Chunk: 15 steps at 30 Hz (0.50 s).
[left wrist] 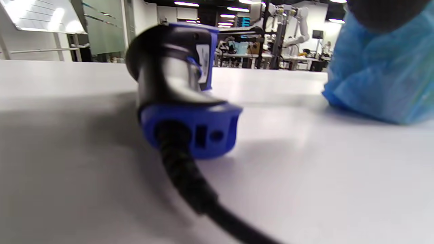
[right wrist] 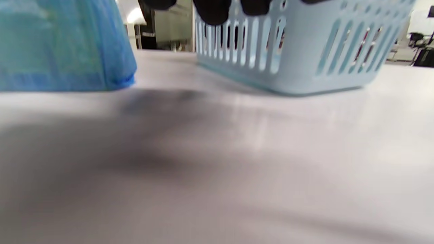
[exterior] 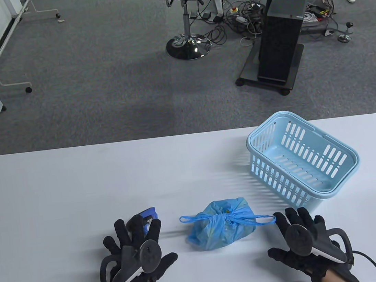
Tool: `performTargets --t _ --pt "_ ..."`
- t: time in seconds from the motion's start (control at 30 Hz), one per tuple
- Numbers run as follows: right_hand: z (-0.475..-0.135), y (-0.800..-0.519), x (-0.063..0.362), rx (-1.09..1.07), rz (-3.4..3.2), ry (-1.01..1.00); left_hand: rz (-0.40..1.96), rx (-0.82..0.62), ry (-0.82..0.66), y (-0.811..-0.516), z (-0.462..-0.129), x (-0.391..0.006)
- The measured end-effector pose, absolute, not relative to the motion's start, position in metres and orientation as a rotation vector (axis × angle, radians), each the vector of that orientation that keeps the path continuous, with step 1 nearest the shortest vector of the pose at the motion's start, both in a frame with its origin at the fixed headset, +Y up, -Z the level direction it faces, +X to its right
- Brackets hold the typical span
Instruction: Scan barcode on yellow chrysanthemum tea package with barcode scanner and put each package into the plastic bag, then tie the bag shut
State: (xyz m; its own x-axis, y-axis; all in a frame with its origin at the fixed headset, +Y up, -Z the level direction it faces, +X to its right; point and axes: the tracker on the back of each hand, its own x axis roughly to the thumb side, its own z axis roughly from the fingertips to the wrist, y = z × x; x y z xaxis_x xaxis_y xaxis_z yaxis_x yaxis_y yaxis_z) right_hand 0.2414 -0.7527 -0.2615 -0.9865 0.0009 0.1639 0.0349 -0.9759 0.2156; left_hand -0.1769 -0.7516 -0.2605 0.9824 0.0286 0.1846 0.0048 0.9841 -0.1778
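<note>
Fingers (exterior: pixel 121 230) of our left hand (exterior: pixel 139 255) lie spread and straight over the barcode scanner (exterior: pixel 148 216), gripping nothing; our right hand (exterior: pixel 300 233) is likewise spread flat, empty, its fingertips beside a bag handle loop. We see the knotted blue plastic bag (exterior: pixel 222 228) on the white table (exterior: pixel 77 197) between both hands, near the light blue basket (exterior: pixel 302 158)

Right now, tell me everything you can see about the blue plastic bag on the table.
The plastic bag is thin, crinkled, translucent blue film, bulging around contents I cannot make out. Its handles are knotted at the top, with loops trailing out to both sides. It sits on the white table, between the left hand and the right hand, near the basket. The right fingertips lie by one loop; whether they touch is unclear.
</note>
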Motion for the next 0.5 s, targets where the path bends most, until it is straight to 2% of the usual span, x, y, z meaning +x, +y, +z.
performTargets --t 0.13,0.4,0.5 --pt "-0.263 -0.754 0.234 -0.275 -3.104 -0.368 -0.003 -0.198 -0.207 -0.753 -0.261 -0.172" --pt "-0.262 -0.746 0.225 -0.327 -3.103 -0.309 0.054 -0.055 -0.254 -0.742 -0.255 -0.174" --pt "-0.262 -0.746 0.225 -0.326 -3.094 -0.325 0.050 -0.068 -0.256 -0.744 -0.257 -0.173"
